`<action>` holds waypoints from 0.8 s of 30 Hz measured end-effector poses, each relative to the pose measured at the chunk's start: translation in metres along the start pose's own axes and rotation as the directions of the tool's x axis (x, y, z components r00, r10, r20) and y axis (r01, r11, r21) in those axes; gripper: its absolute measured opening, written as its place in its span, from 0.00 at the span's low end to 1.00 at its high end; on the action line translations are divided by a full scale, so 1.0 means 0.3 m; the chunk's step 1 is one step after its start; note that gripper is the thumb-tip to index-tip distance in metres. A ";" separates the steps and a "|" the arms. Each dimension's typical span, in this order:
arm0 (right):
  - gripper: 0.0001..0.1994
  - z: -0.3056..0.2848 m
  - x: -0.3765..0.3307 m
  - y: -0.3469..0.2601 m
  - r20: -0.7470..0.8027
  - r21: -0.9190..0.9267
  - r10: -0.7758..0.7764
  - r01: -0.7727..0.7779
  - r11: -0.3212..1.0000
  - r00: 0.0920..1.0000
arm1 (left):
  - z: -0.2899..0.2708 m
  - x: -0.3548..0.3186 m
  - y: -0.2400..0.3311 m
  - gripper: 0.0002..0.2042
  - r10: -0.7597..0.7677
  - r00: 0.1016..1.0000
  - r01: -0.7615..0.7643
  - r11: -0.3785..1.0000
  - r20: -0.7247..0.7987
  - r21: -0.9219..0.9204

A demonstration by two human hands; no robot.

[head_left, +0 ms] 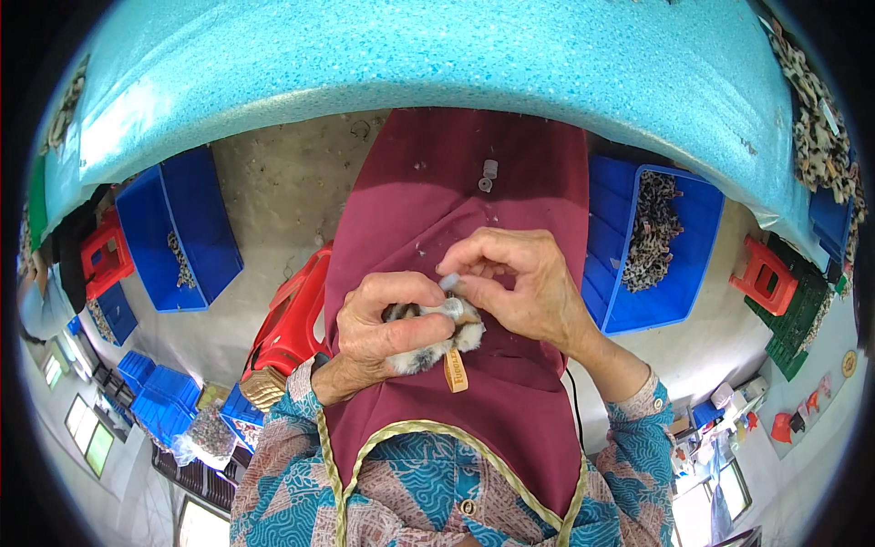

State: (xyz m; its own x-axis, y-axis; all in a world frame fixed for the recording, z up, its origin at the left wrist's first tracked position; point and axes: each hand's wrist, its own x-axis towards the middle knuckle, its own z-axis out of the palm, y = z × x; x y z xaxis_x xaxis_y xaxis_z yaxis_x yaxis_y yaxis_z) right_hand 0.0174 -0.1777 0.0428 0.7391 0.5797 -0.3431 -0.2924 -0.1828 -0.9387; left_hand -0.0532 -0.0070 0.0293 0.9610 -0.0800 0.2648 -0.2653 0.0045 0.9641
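Observation:
My left hand [383,324] is wrapped round a small furry plush piece [417,358], white with dark patches, held over my lap. A tan fabric tag [456,372] hangs from its near side. Between the thumb and fingers of my right hand [519,281] is a small whitish translucent plastic piece [449,282], pinched close against the top of the plush. My left thumb presses by a pale shiny spot there; its details are too small to tell. Further up on the maroon apron [392,191] lie a small white plastic cylinder [490,169] and a small white ring [485,185].
A table with a light blue cover [437,55] curves across the far side. Blue bins [697,255] [178,232] with spotted plush pieces stand on the floor at either side. Red stools [287,319] [770,278] are around, and a person's arm [46,305] shows at far left.

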 end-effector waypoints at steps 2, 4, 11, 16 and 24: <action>0.05 0.005 -0.015 -0.004 0.001 0.018 0.023 -0.023 1.000 1.000 | -0.001 0.011 -0.003 0.12 0.029 1.000 -0.029 0.998 0.001 0.053; 0.05 0.007 -0.026 -0.004 0.002 0.034 0.046 -0.046 0.998 0.999 | 0.006 0.017 -0.007 0.13 0.070 0.998 -0.069 0.994 -0.007 0.088; 0.05 -0.001 -0.037 0.008 0.044 0.121 0.047 -0.052 0.991 0.998 | -0.005 0.000 -0.023 0.14 0.042 0.999 -0.040 0.988 -0.012 0.146; 0.05 0.022 -0.052 0.027 -0.029 -0.012 -0.068 0.067 0.998 0.997 | 0.012 0.004 -0.027 0.14 0.016 0.999 -0.010 0.990 -0.043 0.139; 0.04 0.058 -0.077 0.034 -0.252 0.057 0.090 -0.078 0.995 0.963 | 0.025 0.030 -0.017 0.15 -0.245 0.969 0.248 0.951 -0.036 0.183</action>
State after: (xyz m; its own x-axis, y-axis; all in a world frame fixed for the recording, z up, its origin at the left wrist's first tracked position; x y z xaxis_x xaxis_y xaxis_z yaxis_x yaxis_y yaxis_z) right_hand -0.0131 -0.1792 0.0418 0.8388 0.3415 -0.4240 -0.3837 -0.1817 -0.9054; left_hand -0.0439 -0.0153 0.0266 0.9989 -0.0432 0.0207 -0.0288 -0.1979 0.9798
